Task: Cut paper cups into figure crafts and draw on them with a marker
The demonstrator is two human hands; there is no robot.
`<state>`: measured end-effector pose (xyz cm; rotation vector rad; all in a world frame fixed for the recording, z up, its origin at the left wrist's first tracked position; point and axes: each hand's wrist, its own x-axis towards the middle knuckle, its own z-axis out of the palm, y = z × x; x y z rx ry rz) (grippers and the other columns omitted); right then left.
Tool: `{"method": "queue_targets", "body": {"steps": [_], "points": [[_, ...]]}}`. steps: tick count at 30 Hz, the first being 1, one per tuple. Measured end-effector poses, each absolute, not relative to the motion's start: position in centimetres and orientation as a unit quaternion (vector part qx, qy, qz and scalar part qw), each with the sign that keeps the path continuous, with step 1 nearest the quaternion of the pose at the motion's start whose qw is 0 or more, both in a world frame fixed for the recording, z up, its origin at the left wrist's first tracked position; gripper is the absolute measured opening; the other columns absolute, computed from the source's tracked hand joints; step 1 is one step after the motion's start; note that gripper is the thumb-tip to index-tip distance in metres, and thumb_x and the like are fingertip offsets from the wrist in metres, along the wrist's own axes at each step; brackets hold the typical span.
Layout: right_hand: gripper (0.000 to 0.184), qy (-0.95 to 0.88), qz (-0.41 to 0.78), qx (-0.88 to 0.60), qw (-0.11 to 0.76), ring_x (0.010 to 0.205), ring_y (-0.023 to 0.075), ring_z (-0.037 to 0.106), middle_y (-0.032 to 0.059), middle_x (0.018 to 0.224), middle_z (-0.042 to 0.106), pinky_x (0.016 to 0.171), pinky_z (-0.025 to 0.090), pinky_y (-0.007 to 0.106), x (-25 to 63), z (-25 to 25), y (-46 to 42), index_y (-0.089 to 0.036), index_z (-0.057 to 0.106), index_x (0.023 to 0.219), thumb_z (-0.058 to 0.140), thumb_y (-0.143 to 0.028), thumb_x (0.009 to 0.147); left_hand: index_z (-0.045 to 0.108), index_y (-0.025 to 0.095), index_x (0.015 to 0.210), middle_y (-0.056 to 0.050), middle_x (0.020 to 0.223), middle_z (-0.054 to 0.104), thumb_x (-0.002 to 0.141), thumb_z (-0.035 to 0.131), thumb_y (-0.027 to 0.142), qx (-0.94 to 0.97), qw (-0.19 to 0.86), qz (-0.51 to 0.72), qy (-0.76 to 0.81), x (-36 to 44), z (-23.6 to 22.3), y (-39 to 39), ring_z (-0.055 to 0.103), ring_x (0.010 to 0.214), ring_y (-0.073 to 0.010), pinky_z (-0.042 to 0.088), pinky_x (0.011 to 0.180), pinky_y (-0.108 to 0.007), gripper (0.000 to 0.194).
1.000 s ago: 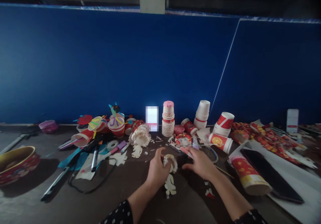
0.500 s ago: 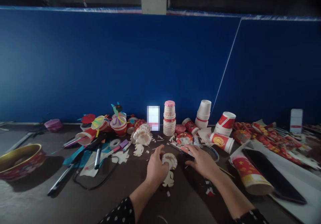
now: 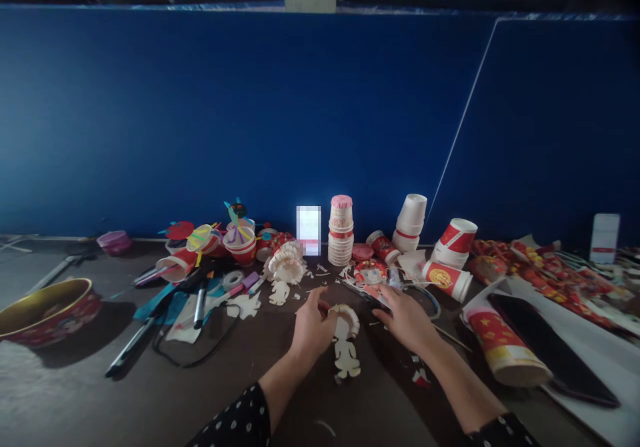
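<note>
Low over the table, my left hand (image 3: 311, 330) has its thumb and fingers closed at the left edge of a cream paper cutout (image 3: 346, 359). This cutout is shaped like a small figure, with a ring of curled fringe at its top. To its right, my right hand (image 3: 407, 319) has its fingertips and thumb around a slim tool (image 3: 371, 293) with a pink part and a dark, narrow front. The fingers hide much of the tool, and its exact kind is unclear. A second fringed cutout (image 3: 280, 293) rests farther back on the left.
Stacked paper cups (image 3: 341, 237) stand at the back beside a lit phone (image 3: 309, 227). A red cup (image 3: 505, 343) and a dark phone (image 3: 555, 350) lie at right. Markers (image 3: 200, 305) and a gold-lined bowl (image 3: 50, 313) are left, with paper scraps strewn around the brown table (image 3: 165, 407).
My right hand has drawn its fingers in around the slim tool. The paper cutout has shifted slightly right, out from under my left thumb. The whole view has shifted a little.
</note>
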<state>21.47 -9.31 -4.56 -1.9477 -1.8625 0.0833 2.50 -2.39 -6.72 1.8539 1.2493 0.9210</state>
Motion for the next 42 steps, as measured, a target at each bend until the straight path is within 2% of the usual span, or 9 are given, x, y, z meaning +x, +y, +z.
{"method": "queue_targets", "body": {"steps": [7, 14, 17, 19, 24, 27, 31, 34, 42], "points": [[0.030, -0.678, 0.046, -0.687, 0.257, 0.087, 0.0225, 0.058, 0.0081, 0.093, 0.064, 0.074, 0.040, 0.029, 20.8, -4.8, -9.2, -0.019, 0.051, 0.108, 0.048, -0.026, 0.079, 0.050, 0.018, 0.106, 0.003, 0.064, 0.058, 0.060, 0.061, 0.016, 0.740, 0.336, 0.348, 0.467, 2.4, -7.1, -2.1, 0.051, 0.056, -0.0106, 0.039, 0.058, -0.022, 0.047], [0.026, -0.648, 0.099, -0.683, 0.323, 0.071, 0.0208, 0.061, 0.0060, 0.075, 0.065, 0.065, 0.042, 0.029, 20.3, -4.4, -9.0, -0.016, 0.058, 0.095, 0.046, -0.034, 0.079, 0.050, 0.015, 0.103, 0.002, 0.063, 0.057, 0.060, 0.065, 0.022, 0.654, 0.443, 0.430, 0.437, 2.3, -7.2, -0.5, 0.052, 0.054, -0.0105, 0.040, 0.053, -0.021, 0.047], [0.029, -0.618, 0.285, -0.650, 0.339, 0.050, 0.0149, 0.058, 0.0033, 0.063, 0.062, 0.047, 0.041, 0.025, 19.7, -3.8, -9.4, -0.015, 0.058, 0.082, 0.043, -0.038, 0.081, 0.049, 0.012, 0.103, 0.001, 0.062, 0.058, 0.056, 0.069, 0.027, 0.579, 0.518, 0.456, 0.435, 1.8, -6.2, 0.5, 0.050, 0.047, -0.0086, 0.037, 0.045, -0.019, 0.053], [0.030, -0.603, 0.469, -0.558, 0.325, 0.051, 0.0131, 0.059, 0.0031, 0.067, 0.062, 0.038, 0.036, 0.020, 18.9, -3.3, -10.1, -0.014, 0.057, 0.082, 0.045, -0.041, 0.079, 0.049, 0.011, 0.102, 0.002, 0.060, 0.056, 0.052, 0.073, 0.031, 0.525, 0.555, 0.482, 0.429, 1.2, -5.3, 1.2, 0.046, 0.041, -0.0063, 0.032, 0.039, -0.018, 0.059], [0.030, -0.543, 0.740, -0.335, 0.212, 0.070, 0.0150, 0.063, 0.0072, 0.077, 0.063, 0.055, 0.047, 0.022, 15.8, -3.8, -11.4, -0.009, 0.061, 0.081, 0.060, -0.038, 0.071, 0.054, 0.013, 0.092, 0.004, 0.056, 0.055, 0.048, 0.074, 0.029, 0.446, 0.567, 0.540, 0.433, -0.5, -3.3, 2.6, 0.041, 0.037, -0.0038, 0.027, 0.035, -0.016, 0.051], [0.030, -0.503, 0.734, -0.362, 0.277, 0.079, 0.0161, 0.062, 0.0090, 0.082, 0.065, 0.068, 0.048, 0.026, 14.9, -5.1, -10.5, -0.009, 0.063, 0.084, 0.062, -0.037, 0.071, 0.054, 0.013, 0.089, 0.004, 0.056, 0.056, 0.051, 0.071, 0.028, 0.421, 0.578, 0.557, 0.423, -1.0, -2.7, 3.0, 0.042, 0.037, -0.0038, 0.026, 0.035, -0.016, 0.044], [0.032, -0.434, 0.598, -0.449, 0.503, 0.106, 0.0181, 0.050, 0.0072, 0.112, 0.057, 0.093, 0.037, 0.033, 15.5, -6.3, -8.3, -0.016, 0.062, 0.087, 0.066, -0.041, 0.066, 0.052, 0.013, 0.090, 0.002, 0.060, 0.058, 0.052, 0.069, 0.026, 0.431, 0.586, 0.547, 0.414, -0.6, -2.7, 2.6, 0.045, 0.039, -0.0051, 0.030, 0.037, -0.016, 0.043], [0.033, -0.392, 0.549, -0.454, 0.582, 0.106, 0.0185, 0.050, 0.0052, 0.112, 0.057, 0.097, 0.034, 0.034, 16.2, -6.3, -7.5, -0.018, 0.062, 0.080, 0.070, -0.043, 0.060, 0.052, 0.012, 0.092, 0.001, 0.063, 0.059, 0.052, 0.068, 0.025, 0.457, 0.583, 0.524, 0.421, 0.1, -3.0, 1.9, 0.049, 0.044, -0.0070, 0.033, 0.039, -0.017, 0.045], [0.027, -0.334, 0.656, -0.423, 0.528, 0.070, 0.0141, 0.062, 0.0018, 0.071, 0.062, 0.080, 0.047, 0.035, 15.7, -7.0, -7.9, -0.015, 0.058, 0.079, 0.068, -0.037, 0.066, 0.052, 0.011, 0.093, 0.003, 0.058, 0.055, 0.059, 0.060, 0.017, 0.586, 0.623, 0.365, 0.369, 0.7, -2.6, 0.3, 0.045, 0.041, -0.0053, 0.031, 0.039, -0.017, 0.036]]}}
